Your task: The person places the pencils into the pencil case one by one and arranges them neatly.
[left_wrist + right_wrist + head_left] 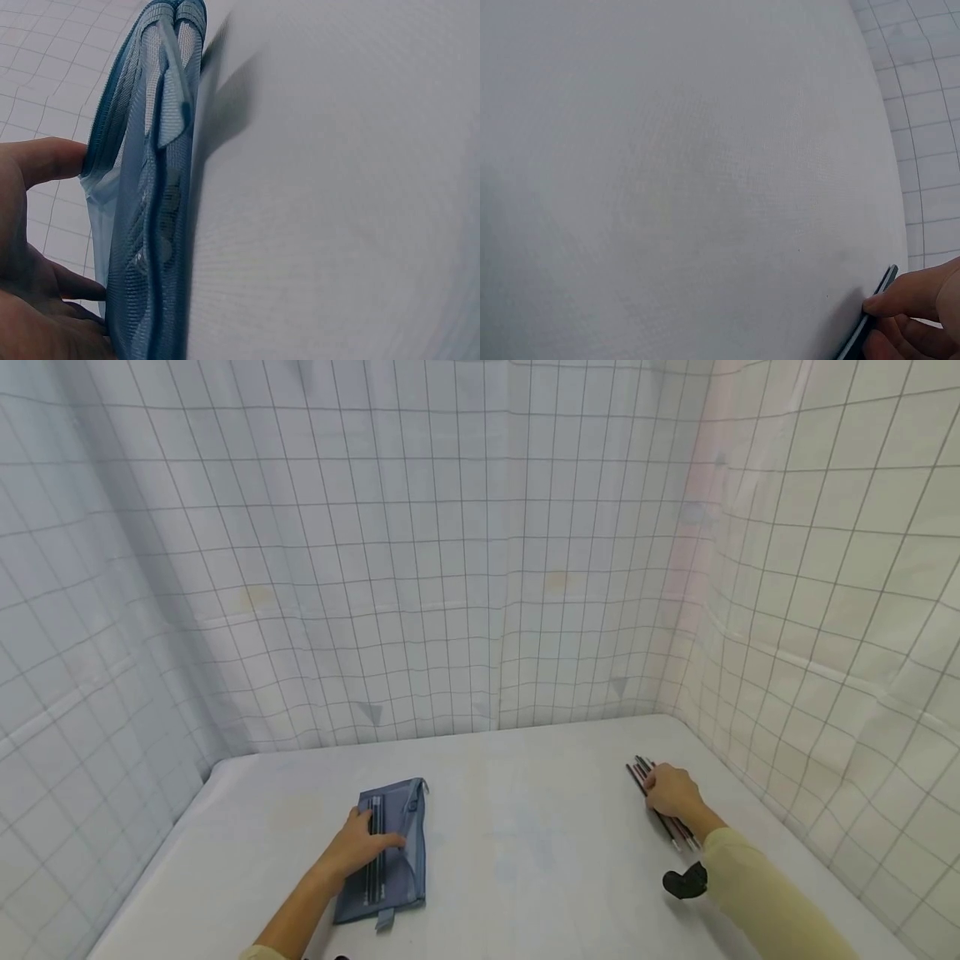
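The blue mesh zip pouch [415, 875] is lying on the white table [525, 827], left of centre; the left hand [360, 847] is resting on it, thumb spread wide from the fingers and touching the zipped lip. At the far right, the right hand [672, 791] is pinching at least one of the slim pencils [665, 827]; how many, I cannot tell. The pouch is looking light and floppy, probably wanting one finger steadying its body and a thumb at the lip. The pencils are seeming stiff, smooth and prone to rolling, probably needing a gathered mid-length grip
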The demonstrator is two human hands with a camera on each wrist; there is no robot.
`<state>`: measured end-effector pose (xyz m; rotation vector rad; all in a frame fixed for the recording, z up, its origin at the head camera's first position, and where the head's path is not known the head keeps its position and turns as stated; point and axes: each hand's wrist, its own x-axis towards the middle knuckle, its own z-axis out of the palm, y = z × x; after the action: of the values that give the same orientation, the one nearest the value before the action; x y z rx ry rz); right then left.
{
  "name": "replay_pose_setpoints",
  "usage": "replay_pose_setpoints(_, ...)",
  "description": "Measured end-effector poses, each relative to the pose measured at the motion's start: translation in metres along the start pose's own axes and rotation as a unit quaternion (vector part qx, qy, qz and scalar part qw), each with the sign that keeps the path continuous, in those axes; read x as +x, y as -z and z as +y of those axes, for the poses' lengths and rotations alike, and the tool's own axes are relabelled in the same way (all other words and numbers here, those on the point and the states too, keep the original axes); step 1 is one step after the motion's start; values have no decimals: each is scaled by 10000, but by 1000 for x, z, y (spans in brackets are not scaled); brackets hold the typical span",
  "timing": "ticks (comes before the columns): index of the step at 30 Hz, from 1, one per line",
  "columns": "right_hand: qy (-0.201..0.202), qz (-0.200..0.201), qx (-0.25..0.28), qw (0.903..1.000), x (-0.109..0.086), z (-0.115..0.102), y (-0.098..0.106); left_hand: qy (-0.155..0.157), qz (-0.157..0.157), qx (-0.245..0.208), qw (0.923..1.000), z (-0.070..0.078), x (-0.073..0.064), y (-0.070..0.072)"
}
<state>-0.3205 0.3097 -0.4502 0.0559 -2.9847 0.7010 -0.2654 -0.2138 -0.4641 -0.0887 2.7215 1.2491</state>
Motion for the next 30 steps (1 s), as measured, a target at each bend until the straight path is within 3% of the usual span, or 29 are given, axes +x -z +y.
replay_pose_setpoints(7,-215,-102,51,9997,2,6,1,62,-34,-27,10000,2,2,-2)
replay_pose_setpoints(19,-526,-168,986,9936,10,-11,-1,134,-88,-99,9998,-1,1,0)
replay_pose_setpoints(30,-795,-404,2103,9736,13,-32,-4,100,-87,21,9999,1,0,1)
